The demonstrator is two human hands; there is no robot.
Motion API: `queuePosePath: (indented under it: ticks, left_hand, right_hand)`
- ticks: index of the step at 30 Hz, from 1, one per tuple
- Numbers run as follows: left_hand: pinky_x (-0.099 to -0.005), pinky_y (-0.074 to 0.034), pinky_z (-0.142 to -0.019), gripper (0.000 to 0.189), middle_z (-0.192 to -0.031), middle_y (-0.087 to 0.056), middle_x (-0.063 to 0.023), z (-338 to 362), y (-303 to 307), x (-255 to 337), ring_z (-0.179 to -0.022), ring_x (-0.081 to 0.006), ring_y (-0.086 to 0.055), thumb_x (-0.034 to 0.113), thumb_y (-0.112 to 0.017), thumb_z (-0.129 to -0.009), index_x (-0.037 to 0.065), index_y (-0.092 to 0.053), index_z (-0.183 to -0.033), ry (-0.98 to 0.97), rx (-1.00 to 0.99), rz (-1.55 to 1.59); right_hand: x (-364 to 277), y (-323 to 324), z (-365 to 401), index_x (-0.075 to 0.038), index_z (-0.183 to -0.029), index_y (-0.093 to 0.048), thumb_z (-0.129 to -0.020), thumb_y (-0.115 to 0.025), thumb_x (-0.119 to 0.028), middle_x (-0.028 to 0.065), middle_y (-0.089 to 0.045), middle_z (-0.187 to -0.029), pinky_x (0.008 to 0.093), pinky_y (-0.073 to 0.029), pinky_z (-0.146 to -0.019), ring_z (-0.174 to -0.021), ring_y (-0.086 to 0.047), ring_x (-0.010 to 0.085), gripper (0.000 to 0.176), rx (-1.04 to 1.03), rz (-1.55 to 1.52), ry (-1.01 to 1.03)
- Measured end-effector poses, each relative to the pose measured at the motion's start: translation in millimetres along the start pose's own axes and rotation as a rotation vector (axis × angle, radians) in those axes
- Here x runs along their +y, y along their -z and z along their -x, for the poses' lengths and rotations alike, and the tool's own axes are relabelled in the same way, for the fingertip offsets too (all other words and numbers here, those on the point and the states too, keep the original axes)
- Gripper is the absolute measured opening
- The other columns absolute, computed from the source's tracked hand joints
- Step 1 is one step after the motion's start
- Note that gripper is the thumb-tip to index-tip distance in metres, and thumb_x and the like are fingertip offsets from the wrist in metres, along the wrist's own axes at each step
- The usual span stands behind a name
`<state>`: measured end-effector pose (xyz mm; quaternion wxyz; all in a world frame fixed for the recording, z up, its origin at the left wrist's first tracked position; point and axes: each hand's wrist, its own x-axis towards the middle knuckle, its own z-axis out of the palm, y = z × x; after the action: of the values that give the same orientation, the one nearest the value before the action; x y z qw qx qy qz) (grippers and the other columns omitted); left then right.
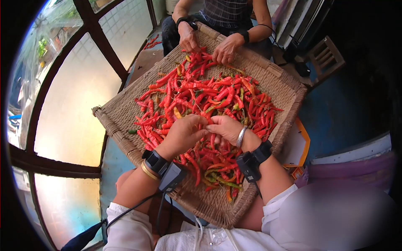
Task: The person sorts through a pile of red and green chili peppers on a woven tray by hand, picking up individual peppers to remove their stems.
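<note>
My left hand [184,133] and my right hand [228,129] meet over the middle of a large woven tray [121,115], fingertips pinched together. A red chili pepper [210,120] shows between the fingertips, and both hands appear closed on it; most of it is hidden by my fingers. Beneath and around them spreads a heap of red chili peppers [194,98], with some green and orange ones mixed in. Several greenish peppers [222,178] lie near the tray's corner closest to me.
Across the tray, another person's two hands [225,49] work at the far peppers. A small wooden stool [327,58] stands at the right. Framed window panes [73,96] line the left side. An orange-edged white box [296,144] lies beside the tray. Cables hang near my left forearm.
</note>
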<state>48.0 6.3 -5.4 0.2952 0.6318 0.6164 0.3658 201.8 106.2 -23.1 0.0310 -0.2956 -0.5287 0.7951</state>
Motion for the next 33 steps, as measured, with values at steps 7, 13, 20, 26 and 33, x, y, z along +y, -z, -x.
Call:
queuePosePath:
  ticks: [7, 13, 20, 26, 33]
  left_hand:
    - [-0.0376, -0.047, -0.066, 0.028, -0.076, -0.06, -0.0132, 9.7, -10.2, -12.5, -0.076, -0.0309, -0.059, 0.013, -0.06, -0.071, 0.005, -0.058, -0.097, -0.131, -0.246, -0.381]
    - [-0.039, -0.046, -0.068, 0.032, -0.079, -0.06, -0.0146, 13.8, -21.4, -9.7, -0.076, -0.031, -0.058, 0.018, -0.063, -0.069, 0.006, -0.059, -0.099, -0.088, -0.62, -0.411]
    - [-0.0396, -0.046, -0.063, 0.021, -0.072, -0.059, -0.0137, 16.4, -30.0, -5.9, -0.069, -0.0308, -0.058, 0.022, -0.061, -0.072, 0.009, -0.062, -0.088, -0.171, -0.625, -0.433]
    - [-0.0371, -0.044, -0.059, 0.018, -0.068, -0.058, -0.0134, 12.7, -2.2, -11.4, -0.067, -0.0298, -0.057, 0.022, -0.061, -0.074, 0.005, -0.061, -0.077, -0.134, -0.56, -0.312]
    - [-0.0317, -0.045, -0.059, 0.017, -0.071, -0.06, -0.0121, 7.2, 34.3, -3.3, -0.065, -0.0224, -0.059, 0.019, -0.062, -0.074, 0.002, -0.061, -0.08, -0.085, -0.465, -0.154]
  right_hand:
    - [-13.6, 7.8, 1.3, -0.001, -0.114, -0.045, -0.085, -0.051, -0.014, 0.0028, -0.056, -0.076, 0.0197, -0.047, -0.047, -0.06, -0.057, 0.0094, 0.032, 0.286, 0.103, 0.265]
    - [17.3, 19.8, -21.7, -0.007, -0.118, -0.044, -0.077, -0.056, -0.009, 0.0108, -0.055, -0.096, 0.0326, -0.049, -0.067, -0.077, -0.057, 0.0244, 0.043, 0.441, 1.266, 0.479]
    - [29.3, -1.4, -21.7, -0.013, -0.106, -0.05, -0.076, -0.051, -0.007, 0.011, -0.048, -0.091, 0.0404, -0.047, -0.066, -0.08, -0.057, 0.0291, 0.03, 0.4, 1.603, 0.304]
    - [24.4, -7.1, -19.5, -0.01, -0.087, -0.055, -0.077, -0.049, -0.01, 0.0117, -0.05, -0.089, 0.0409, -0.048, -0.062, -0.073, -0.059, 0.0303, 0.012, 0.394, 1.738, 0.102]
    - [18.3, -8.2, -13.8, -0.006, -0.091, -0.058, -0.078, -0.056, -0.017, 0.0131, -0.052, -0.093, 0.0416, -0.046, -0.075, -0.088, -0.056, 0.0325, 0.017, 0.338, 1.454, 0.091]
